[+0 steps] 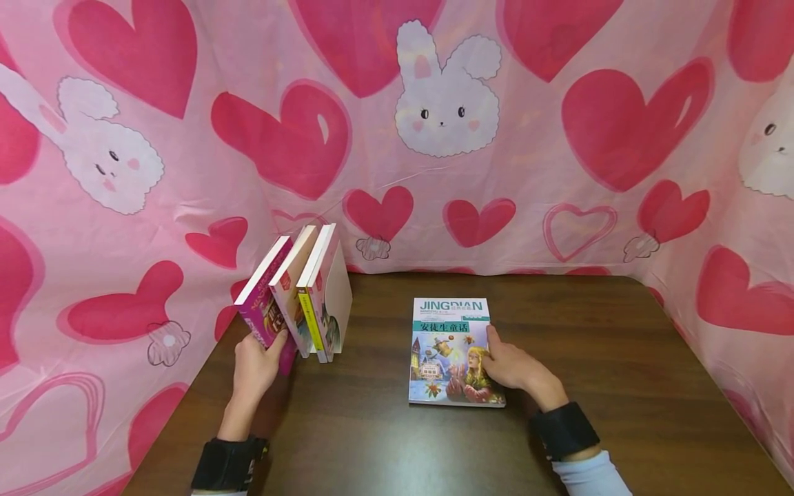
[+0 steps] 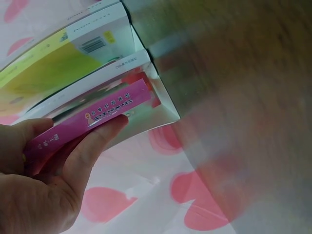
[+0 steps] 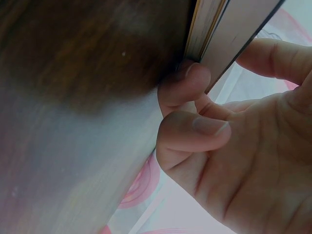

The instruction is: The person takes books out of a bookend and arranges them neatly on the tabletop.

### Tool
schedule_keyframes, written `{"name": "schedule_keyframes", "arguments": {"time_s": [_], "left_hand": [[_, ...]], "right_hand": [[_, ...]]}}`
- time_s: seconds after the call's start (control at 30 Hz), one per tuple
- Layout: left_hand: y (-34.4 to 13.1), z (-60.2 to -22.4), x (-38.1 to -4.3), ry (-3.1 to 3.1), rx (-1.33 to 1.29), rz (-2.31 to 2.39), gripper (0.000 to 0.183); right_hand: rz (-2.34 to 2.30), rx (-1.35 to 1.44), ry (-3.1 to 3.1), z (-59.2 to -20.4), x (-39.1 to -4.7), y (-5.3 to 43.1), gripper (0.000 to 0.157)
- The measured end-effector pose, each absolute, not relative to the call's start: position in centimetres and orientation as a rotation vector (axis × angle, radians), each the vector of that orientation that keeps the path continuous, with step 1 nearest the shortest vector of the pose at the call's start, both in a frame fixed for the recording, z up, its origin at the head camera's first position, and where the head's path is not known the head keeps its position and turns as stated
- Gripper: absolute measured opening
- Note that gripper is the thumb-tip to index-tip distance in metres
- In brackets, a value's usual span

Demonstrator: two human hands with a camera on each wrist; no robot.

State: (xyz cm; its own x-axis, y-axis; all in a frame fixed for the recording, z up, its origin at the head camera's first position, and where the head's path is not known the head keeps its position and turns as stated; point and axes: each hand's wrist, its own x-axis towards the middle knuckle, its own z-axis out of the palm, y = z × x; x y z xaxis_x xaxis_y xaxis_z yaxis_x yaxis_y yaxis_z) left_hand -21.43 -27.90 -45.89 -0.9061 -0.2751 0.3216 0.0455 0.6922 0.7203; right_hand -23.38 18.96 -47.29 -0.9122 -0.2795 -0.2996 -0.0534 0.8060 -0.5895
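At the left, my left hand [image 1: 254, 368] grips a magenta book [image 1: 265, 310] by its spine, thumb on one side and fingers on the other. In the left wrist view the magenta spine [image 2: 105, 117] stands tilted inside a white-walled book holder [image 2: 163, 105], beside other upright books. My right hand [image 1: 517, 368] holds the right edge of a paperback storybook [image 1: 449, 379] with a blue-and-white illustrated cover, lying face up mid-table. In the right wrist view the thumb lies on one side of the book [image 3: 239, 34] and curled fingers [image 3: 183, 90] are at its lower edge.
Next to the magenta book stand a pink-spined book [image 1: 291, 296] and a yellow-spined book [image 1: 312, 324], with a white side panel [image 1: 340, 296] at their right. The dark wooden table [image 1: 589, 331] is bordered by a pink heart-patterned cloth [image 1: 521, 172] behind and at both sides.
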Motion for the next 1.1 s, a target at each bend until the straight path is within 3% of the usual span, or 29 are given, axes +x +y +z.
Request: {"name": "schedule_keyframes", "arguments": {"time_s": [1.1], "left_hand": [[-27.5, -45.0, -18.6, -2.442, 0.183, -1.021, 0.039]], "right_hand": [[-0.833, -0.276, 2.618, -47.3, -23.6, 19.1, 0.079]]}}
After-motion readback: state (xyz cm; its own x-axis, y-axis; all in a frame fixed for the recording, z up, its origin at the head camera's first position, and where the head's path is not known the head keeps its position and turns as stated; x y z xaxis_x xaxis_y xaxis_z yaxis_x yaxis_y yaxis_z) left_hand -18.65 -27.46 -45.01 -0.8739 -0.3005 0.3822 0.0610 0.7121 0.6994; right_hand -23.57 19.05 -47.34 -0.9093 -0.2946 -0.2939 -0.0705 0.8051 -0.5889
